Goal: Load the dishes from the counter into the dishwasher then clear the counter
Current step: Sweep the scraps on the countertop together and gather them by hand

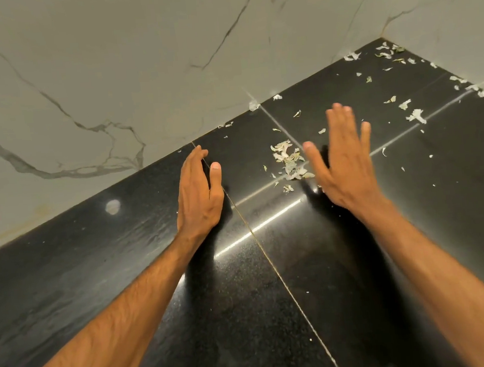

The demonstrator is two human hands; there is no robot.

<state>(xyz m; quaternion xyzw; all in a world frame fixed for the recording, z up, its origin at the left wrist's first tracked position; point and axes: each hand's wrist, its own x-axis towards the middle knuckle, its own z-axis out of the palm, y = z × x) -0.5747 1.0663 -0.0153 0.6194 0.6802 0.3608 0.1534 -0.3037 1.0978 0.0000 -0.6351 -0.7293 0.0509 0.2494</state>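
Observation:
A glossy black stone counter (286, 267) fills the lower half of the head view. Pale vegetable peel scraps lie on it, with a small heap (288, 160) between my hands and loose bits (413, 115) scattered toward the far right corner. My left hand (199, 193) stands on its edge on the counter, fingers straight, just left of the heap. My right hand (341, 157) is flat with fingers straight and spread, just right of the heap and slightly blurred. Neither hand holds anything. No dishes are in view.
A grey marble-veined wall (137, 75) runs along the back of the counter and meets a second wall at the far right corner (381, 38). A small whitish smudge (112, 207) marks the counter at the left. Thin seams cross the stone slabs.

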